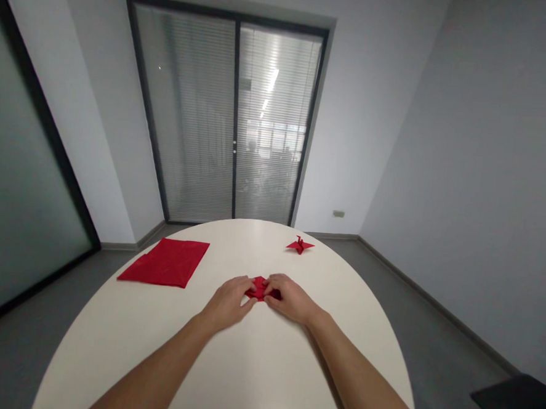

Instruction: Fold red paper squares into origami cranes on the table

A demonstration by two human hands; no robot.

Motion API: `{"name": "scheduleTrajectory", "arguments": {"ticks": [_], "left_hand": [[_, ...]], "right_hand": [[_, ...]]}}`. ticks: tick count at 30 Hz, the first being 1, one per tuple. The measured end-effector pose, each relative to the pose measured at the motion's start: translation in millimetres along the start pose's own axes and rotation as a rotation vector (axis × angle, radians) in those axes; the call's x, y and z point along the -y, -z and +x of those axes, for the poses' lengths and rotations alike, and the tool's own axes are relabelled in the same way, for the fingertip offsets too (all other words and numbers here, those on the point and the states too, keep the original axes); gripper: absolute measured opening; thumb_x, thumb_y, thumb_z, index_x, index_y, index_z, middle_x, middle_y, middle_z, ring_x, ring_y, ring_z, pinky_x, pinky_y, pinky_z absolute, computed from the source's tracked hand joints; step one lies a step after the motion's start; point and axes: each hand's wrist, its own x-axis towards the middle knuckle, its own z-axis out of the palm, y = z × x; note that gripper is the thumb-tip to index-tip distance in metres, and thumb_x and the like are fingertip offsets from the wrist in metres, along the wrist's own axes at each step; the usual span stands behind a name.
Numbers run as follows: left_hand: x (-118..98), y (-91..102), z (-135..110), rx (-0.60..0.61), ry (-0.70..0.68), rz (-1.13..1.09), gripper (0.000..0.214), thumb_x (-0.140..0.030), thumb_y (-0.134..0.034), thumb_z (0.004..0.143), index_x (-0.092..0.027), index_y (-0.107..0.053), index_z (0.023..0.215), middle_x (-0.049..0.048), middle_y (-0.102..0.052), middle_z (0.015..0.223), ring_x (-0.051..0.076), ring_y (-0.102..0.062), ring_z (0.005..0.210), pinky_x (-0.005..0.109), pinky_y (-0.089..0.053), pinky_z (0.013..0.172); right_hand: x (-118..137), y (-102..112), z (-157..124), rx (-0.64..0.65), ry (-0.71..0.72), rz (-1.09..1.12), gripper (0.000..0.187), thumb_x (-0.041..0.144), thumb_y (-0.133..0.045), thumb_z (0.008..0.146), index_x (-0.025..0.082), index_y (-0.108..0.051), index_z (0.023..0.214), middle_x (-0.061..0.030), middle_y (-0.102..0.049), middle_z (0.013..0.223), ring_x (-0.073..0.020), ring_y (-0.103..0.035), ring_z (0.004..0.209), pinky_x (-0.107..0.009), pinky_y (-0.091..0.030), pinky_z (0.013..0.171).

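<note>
A small piece of folded red paper [259, 288] lies on the white table between my two hands, partly covered by them. My left hand [231, 300] holds its left side, with the thumb near the lower edge and the fingers on top. On the other side, my right hand [290, 297] pinches the paper between thumb and fingers. The exact folds under the fingertips are hidden. Farther back to the right stands a finished red paper crane [300, 245] with its wings spread.
Flat red paper sheets [165, 263] lie at the left of the round white table [225, 374]. Beyond its far edge are glass doors with blinds [232, 122]. A dark chair [520, 405] shows at the lower right, near the grey wall.
</note>
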Motion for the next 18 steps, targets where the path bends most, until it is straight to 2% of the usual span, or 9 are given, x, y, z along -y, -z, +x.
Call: {"name": "scheduleTrajectory", "arguments": {"ticks": [4,10,13,18], "left_hand": [[-0.2,0.9,0.5,0.018,-0.008,-0.007,0.010,-0.021,-0.056,0.090,-0.021,-0.066,0.092,0.0050,-0.070,0.100,0.021,-0.063,0.098,0.034,-0.047,0.091],[-1.8,1.5,0.6,0.061,0.076,0.035,0.018,-0.024,-0.049,0.094,-0.022,-0.067,0.091,0.0060,-0.071,0.099,0.023,-0.064,0.099,0.035,-0.047,0.091],[-1.5,-0.4,0.5,0.036,0.113,0.059,0.018,-0.023,-0.049,0.094,-0.021,-0.067,0.092,0.0070,-0.071,0.102,0.023,-0.064,0.099,0.034,-0.048,0.089],[-1.0,-2.1,1.9,-0.042,0.177,0.111,0.015,-0.021,-0.052,0.093,-0.020,-0.067,0.092,0.0070,-0.071,0.102,0.022,-0.062,0.100,0.033,-0.048,0.088]], "right_hand": [[2.1,3.0,0.6,-0.001,0.015,-0.063,0.007,0.017,-0.068,0.081,0.021,-0.073,0.082,-0.0036,-0.074,0.092,-0.0210,-0.064,0.095,-0.035,-0.042,0.094],[-2.2,6.7,-1.3,0.064,-0.116,-0.051,0.017,0.019,-0.060,0.086,0.020,-0.076,0.091,-0.0041,-0.074,0.088,-0.0177,-0.064,0.079,-0.027,-0.045,0.074],[-3.5,5.9,-1.1,0.056,-0.136,-0.030,0.020,0.018,-0.058,0.087,0.020,-0.076,0.095,-0.0039,-0.074,0.091,-0.0172,-0.064,0.078,-0.026,-0.045,0.072],[-1.9,4.0,0.6,0.043,-0.112,0.031,0.026,0.013,-0.056,0.086,0.022,-0.073,0.103,-0.0037,-0.075,0.098,-0.0181,-0.066,0.084,-0.027,-0.047,0.077]]}}
